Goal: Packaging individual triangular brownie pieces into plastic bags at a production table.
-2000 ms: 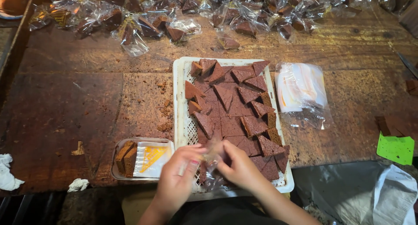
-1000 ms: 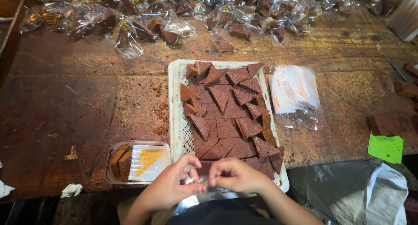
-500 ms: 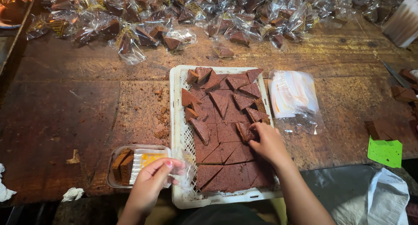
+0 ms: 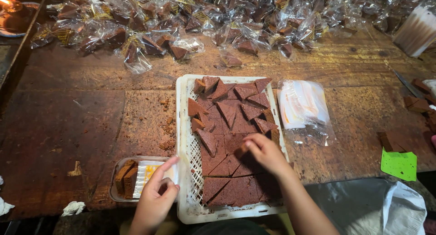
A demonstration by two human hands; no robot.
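Note:
A white slotted tray (image 4: pixel 184 126) holds several brown triangular cake pieces (image 4: pixel 229 114). My right hand (image 4: pixel 265 154) lies over the tray's middle, its fingertips closed on one triangular piece (image 4: pixel 237 152). My left hand (image 4: pixel 156 196) is at the tray's near left corner, pinching a thin clear plastic bag (image 4: pixel 180 170) between thumb and forefinger. It hovers over a small clear container (image 4: pixel 113 189) with brown cake strips (image 4: pixel 125 178) and white-and-yellow labels (image 4: pixel 146 175).
A heap of bagged cake pieces (image 4: pixel 181 21) runs across the back of the wooden table. A stack of clear bags (image 4: pixel 302 103) lies right of the tray. Green paper (image 4: pixel 399 164), loose cake chunks (image 4: pixel 415 103), a knife (image 4: pixel 406 82) and a lit candle (image 4: pixel 11 7) sit at the edges.
Both hands were together at the tray's near edge around a bag. They have parted: the right hand reached onto the cake pieces, the left moved left with a clear bag.

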